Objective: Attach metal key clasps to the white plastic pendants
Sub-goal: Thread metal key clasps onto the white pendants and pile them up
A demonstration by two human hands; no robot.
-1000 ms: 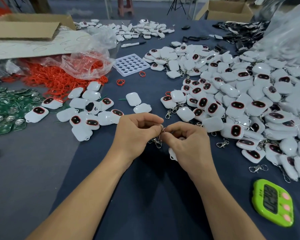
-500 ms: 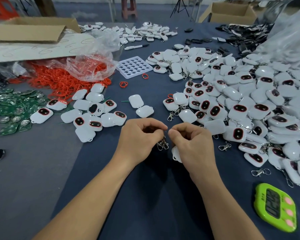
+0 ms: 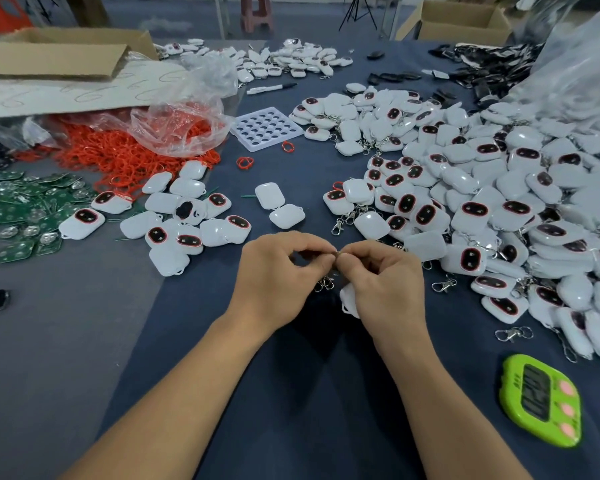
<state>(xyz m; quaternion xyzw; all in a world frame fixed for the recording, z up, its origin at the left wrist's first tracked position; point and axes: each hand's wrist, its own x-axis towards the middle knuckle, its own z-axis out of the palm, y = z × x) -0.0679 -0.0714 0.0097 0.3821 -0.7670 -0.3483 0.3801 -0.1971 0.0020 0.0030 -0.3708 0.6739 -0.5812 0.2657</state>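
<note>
Briefly parted, left hand point(image 3: 278, 271) and right hand point(image 3: 385, 282) pinch together again above the dangling metal clasp point(image 3: 324, 283), seemingly threading it onto the right-held white pendant point(image 3: 347, 299).

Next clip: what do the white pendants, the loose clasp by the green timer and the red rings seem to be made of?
White pendants: glossy moulded plastic, going by soft highlights on rounded shells. Loose key clasp: bright silvery metal, thin and shiny. Red rings: probably rubber or soft plastic; matte thin loops, tangled, so uncertain.
</note>
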